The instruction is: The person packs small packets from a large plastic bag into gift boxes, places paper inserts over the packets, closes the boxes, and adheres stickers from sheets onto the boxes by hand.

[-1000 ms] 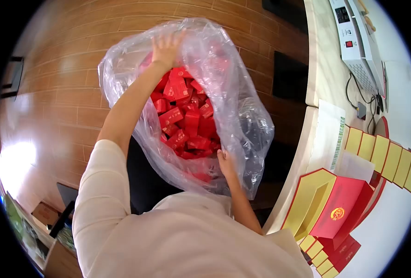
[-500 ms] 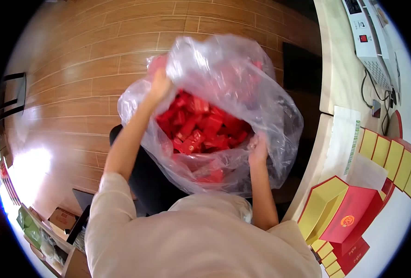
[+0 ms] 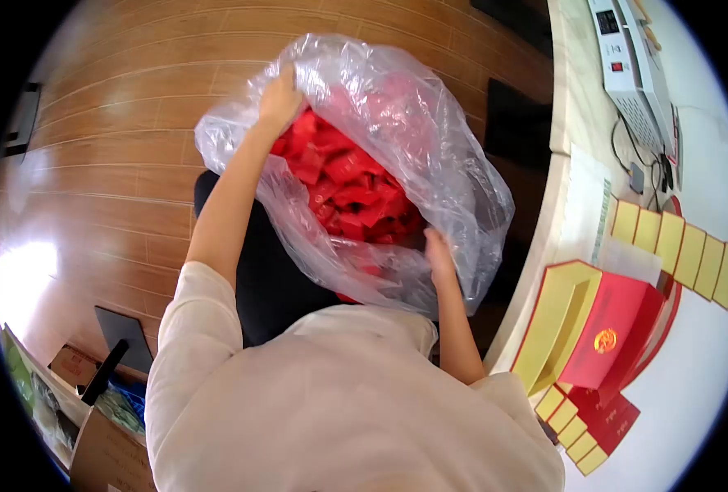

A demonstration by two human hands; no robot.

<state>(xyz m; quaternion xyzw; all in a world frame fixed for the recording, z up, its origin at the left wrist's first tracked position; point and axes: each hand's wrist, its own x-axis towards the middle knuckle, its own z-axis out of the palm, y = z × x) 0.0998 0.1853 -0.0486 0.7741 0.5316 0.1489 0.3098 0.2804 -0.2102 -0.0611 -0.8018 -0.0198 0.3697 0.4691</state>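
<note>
A large clear plastic bag [image 3: 470,193] stands in front of me with its mouth open. Inside lies a heap of small red packets [image 3: 356,193]; their exact kind is hard to make out. At the far left of the rim, my left hand [image 3: 282,100] is closed on the plastic. My right hand [image 3: 440,256] grips the near right side of the rim, its fingers partly hidden. Between the two hands the packets show through the opening, while the far part of the bag covers some of them.
To the right runs a table [image 3: 557,180] with a red and yellow gift box [image 3: 610,328], rows of yellow boxes [image 3: 684,246] and a white machine [image 3: 630,82] with cables. Cardboard boxes [image 3: 106,447] stand at lower left on the wooden floor [image 3: 134,148].
My left hand has moved up and slightly left with the rim, and the bag's mouth now slants more. My right hand has shifted slightly left. The view has turned a little.
</note>
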